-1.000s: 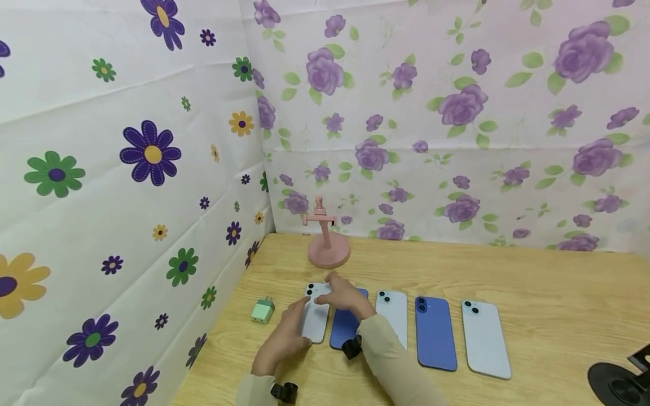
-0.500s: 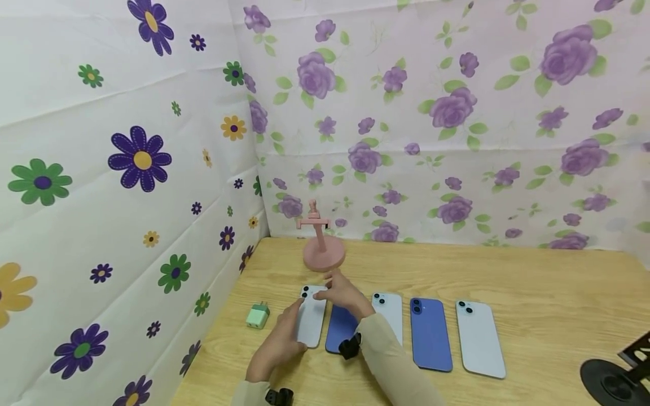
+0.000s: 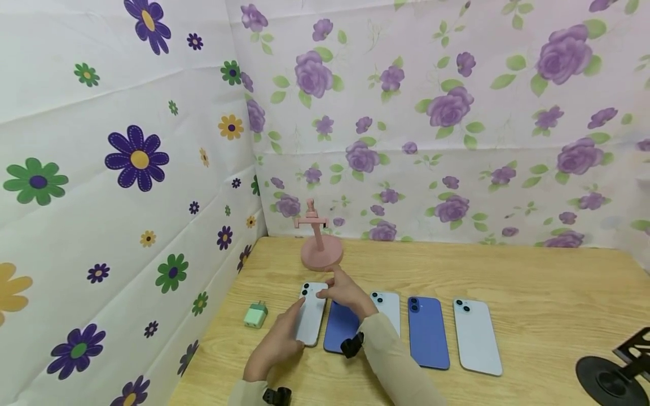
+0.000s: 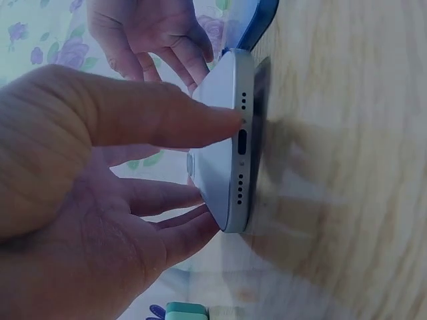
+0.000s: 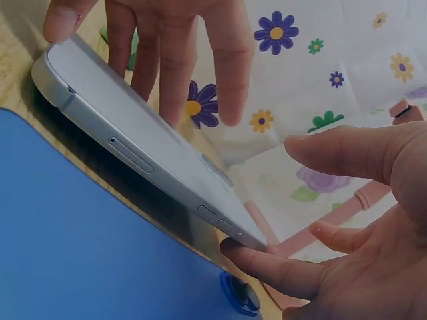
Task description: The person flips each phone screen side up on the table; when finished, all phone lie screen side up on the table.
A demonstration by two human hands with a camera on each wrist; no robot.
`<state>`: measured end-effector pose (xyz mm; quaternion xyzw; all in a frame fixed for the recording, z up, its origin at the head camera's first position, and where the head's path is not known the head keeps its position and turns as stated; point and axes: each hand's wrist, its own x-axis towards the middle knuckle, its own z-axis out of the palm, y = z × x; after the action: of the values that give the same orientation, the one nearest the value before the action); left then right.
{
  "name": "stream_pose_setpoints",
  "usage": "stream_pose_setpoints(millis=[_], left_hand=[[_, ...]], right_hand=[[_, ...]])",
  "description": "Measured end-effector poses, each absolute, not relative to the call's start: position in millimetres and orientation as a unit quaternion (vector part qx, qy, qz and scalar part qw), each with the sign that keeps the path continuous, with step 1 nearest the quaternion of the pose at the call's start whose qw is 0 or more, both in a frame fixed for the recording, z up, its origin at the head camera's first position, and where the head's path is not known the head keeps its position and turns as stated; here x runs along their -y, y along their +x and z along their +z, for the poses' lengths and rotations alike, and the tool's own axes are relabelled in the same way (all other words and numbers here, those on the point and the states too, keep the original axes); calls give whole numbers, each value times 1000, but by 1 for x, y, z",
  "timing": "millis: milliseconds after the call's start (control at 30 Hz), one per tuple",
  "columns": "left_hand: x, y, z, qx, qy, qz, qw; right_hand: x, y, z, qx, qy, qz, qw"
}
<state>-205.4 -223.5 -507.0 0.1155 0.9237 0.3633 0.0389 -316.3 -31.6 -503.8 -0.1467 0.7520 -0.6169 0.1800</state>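
Note:
A white smartphone [image 3: 312, 316] lies back up at the left end of a row of phones, its two dark camera lenses at the far end. My left hand [image 3: 276, 341] holds it, thumb on the bottom edge beside the charging port [image 4: 242, 141] and fingers along its left side. At the far right corner is my right hand [image 3: 349, 294]. In the right wrist view one of its fingers [image 5: 267, 263] touches the phone's side near the buttons, while its thumb [image 5: 347, 150] stays apart from the phone. Partly under the right hand lies a blue smartphone [image 3: 340, 328].
Farther right lie a second white phone [image 3: 390, 313], another blue phone [image 3: 429, 335] and a third white phone [image 3: 478, 338]. A green charger plug [image 3: 255, 316] sits to the left. Behind stands a pink phone stand [image 3: 321, 252]. A black round base [image 3: 606, 380] is at the right.
The head view has shifted slightly, so everything sits a little farther left. My right index finger now reaches a bit higher toward the stand's base. Both hands otherwise stay at the white phone.

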Motion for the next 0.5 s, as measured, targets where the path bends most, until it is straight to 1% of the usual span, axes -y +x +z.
stream_pose_setpoints(millis=[100, 267, 400, 500], left_hand=[[223, -205, -507, -921, 113, 371, 46], [223, -206, -508, -919, 128, 371, 42], [223, -209, -509, -917, 142, 371, 39], [222, -210, -509, -912, 142, 382, 46]], right_hand=[[32, -314, -502, -745, -150, -623, 185], [32, -311, -501, -728, -151, -639, 195], [32, -307, -497, -719, -157, -648, 193], [32, -303, -493, -723, -161, -644, 193]])
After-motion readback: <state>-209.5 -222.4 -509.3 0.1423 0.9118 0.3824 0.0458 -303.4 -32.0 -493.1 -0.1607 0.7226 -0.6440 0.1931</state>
